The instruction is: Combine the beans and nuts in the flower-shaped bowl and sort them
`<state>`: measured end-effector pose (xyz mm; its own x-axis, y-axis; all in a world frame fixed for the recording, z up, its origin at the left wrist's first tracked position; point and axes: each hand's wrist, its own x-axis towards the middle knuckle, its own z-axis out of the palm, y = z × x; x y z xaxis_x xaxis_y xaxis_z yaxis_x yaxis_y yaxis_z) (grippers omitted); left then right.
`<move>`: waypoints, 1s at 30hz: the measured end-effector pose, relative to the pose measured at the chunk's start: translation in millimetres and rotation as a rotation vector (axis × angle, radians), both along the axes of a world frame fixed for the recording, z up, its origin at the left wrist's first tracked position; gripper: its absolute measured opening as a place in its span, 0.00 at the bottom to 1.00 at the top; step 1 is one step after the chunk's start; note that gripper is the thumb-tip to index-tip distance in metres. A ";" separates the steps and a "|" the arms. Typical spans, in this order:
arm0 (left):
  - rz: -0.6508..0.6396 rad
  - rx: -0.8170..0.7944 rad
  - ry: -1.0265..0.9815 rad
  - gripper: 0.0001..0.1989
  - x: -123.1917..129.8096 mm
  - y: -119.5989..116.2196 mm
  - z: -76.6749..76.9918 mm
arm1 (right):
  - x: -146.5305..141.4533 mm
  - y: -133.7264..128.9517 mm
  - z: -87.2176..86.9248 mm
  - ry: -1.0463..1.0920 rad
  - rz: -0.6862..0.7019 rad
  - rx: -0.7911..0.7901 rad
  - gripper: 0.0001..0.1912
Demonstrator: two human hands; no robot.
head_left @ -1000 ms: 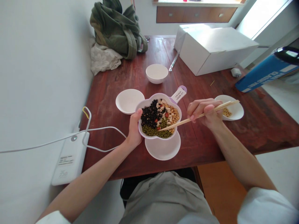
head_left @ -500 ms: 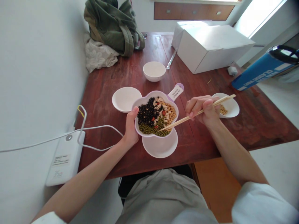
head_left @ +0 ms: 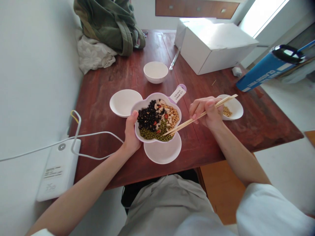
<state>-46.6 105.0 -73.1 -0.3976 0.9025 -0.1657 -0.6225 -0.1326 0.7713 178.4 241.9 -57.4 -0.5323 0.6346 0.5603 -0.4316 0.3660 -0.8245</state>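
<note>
My left hand (head_left: 132,132) grips the left rim of a white, purple-edged scalloped bowl (head_left: 135,129) with a labelled handle. Inside it lie black beans (head_left: 147,118), green mung beans (head_left: 149,134), yellow soybeans (head_left: 175,114) and pale peanuts (head_left: 169,122), partly mixed. My right hand (head_left: 206,111) is closed around a pair of wooden chopsticks (head_left: 188,122), whose tips are down among the mung beans. White bowls surround it: one at the left (head_left: 125,102), one behind (head_left: 156,72), and one in front (head_left: 162,152), partly under the scalloped bowl. Some soybeans sit in the bowl at the right (head_left: 235,109).
On the wooden table (head_left: 197,147) stand a white box (head_left: 209,49) and a blue bottle (head_left: 265,72). A green bag (head_left: 108,26) rests on patterned cloth (head_left: 95,54) at the back left. Beside the wall lies a white power bank (head_left: 59,168) with a cable (head_left: 98,133).
The whole view has shifted, so everything appears further left. The chopstick tips have moved slightly within the mung beans. Both hands keep their hold.
</note>
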 end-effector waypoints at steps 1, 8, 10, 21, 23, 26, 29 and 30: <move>0.002 -0.002 0.000 0.20 0.3 0.0 0.3 | -0.2 -0.2 -0.3 0.002 -0.005 -0.010 0.29; 0.001 0.006 -0.017 0.20 0.2 -0.2 0.1 | -4.8 -3.4 4.8 0.018 0.000 -0.063 0.31; 0.002 0.005 -0.022 0.20 -0.3 -0.3 -0.5 | -6.7 -3.9 6.3 0.018 -0.025 -0.086 0.32; 0.022 0.011 -0.009 0.21 0.0 -0.1 0.0 | -10.8 -5.9 5.9 0.021 -0.122 -0.120 0.38; 0.034 0.010 -0.005 0.22 0.2 0.0 0.6 | -10.8 -6.3 5.8 0.004 -0.140 -0.132 0.39; 0.036 0.017 -0.007 0.23 -0.4 -0.1 1.0 | -10.7 -6.1 5.1 0.012 -0.128 -0.135 0.39; 0.023 0.032 -0.007 0.22 -1.3 -0.1 0.3 | -10.9 -6.1 4.3 0.033 -0.109 -0.132 0.38; 0.020 0.035 -0.006 0.21 -1.6 0.0 -0.2 | -11.1 -6.4 4.0 0.036 -0.104 -0.134 0.38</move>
<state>-48.2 105.0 -73.3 -0.4143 0.8998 -0.1370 -0.6244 -0.1715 0.7620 167.3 235.5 -53.4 -0.4414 0.7553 0.4844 -0.4272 0.2979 -0.8537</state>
